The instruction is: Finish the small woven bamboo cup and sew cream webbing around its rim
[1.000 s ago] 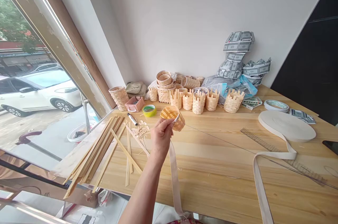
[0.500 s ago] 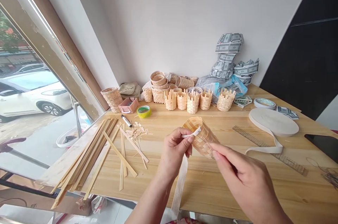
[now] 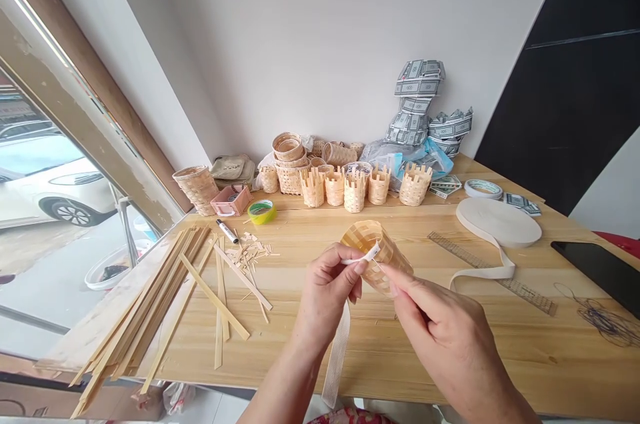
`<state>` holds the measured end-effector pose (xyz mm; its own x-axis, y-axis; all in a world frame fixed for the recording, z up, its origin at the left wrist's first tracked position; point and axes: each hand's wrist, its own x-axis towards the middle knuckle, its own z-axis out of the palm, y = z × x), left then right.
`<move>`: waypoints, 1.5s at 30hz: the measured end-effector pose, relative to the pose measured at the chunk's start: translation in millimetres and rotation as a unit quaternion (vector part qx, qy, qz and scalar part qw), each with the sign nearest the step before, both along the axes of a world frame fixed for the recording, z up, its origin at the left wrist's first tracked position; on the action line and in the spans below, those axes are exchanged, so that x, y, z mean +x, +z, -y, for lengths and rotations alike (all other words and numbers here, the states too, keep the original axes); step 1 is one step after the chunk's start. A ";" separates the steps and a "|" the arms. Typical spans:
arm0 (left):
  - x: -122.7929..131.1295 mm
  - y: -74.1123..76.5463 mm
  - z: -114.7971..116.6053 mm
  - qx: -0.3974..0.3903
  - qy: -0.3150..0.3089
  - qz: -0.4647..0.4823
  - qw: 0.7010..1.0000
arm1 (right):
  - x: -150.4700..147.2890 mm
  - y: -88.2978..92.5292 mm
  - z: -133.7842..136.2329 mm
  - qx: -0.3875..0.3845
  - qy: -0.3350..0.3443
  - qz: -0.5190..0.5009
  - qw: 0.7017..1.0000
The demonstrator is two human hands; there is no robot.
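A small woven bamboo basket (image 3: 376,254) lies tilted between both hands above the wooden table (image 3: 450,337). My left hand (image 3: 327,294) is closed, pinching the end of a white ribbon (image 3: 337,354) against the basket's rim; the ribbon hangs down past the table's front edge. My right hand (image 3: 443,337) is closed on the basket's lower side, its forefinger and thumb at the weave.
Long bamboo strips (image 3: 165,304) and small offcuts lie at the left. A row of small baskets (image 3: 350,187), a green tape roll (image 3: 261,211), a marker (image 3: 227,231) and a pink box stand at the back. A white ribbon roll (image 3: 500,221), a ruler (image 3: 493,271), and a phone (image 3: 600,264) lie right.
My right hand came into view and took hold of the basket, which came down toward me. The view has swung to the right.
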<state>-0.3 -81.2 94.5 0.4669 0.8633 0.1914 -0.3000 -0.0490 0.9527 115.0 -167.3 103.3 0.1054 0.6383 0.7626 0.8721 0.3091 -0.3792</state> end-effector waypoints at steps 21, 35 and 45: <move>0.7 -5.7 3.0 0.271 0.110 -0.100 0.951 | 1.6 -3.5 -0.1 -0.023 -0.010 -0.021 0.999; 1.4 -16.0 5.6 0.507 0.206 -0.184 0.817 | 4.4 -19.2 5.1 -0.173 -0.028 -0.148 0.973; 5.1 -29.0 6.2 0.519 0.147 -0.200 0.818 | 7.7 -23.0 -5.4 -0.174 -0.040 -0.123 0.976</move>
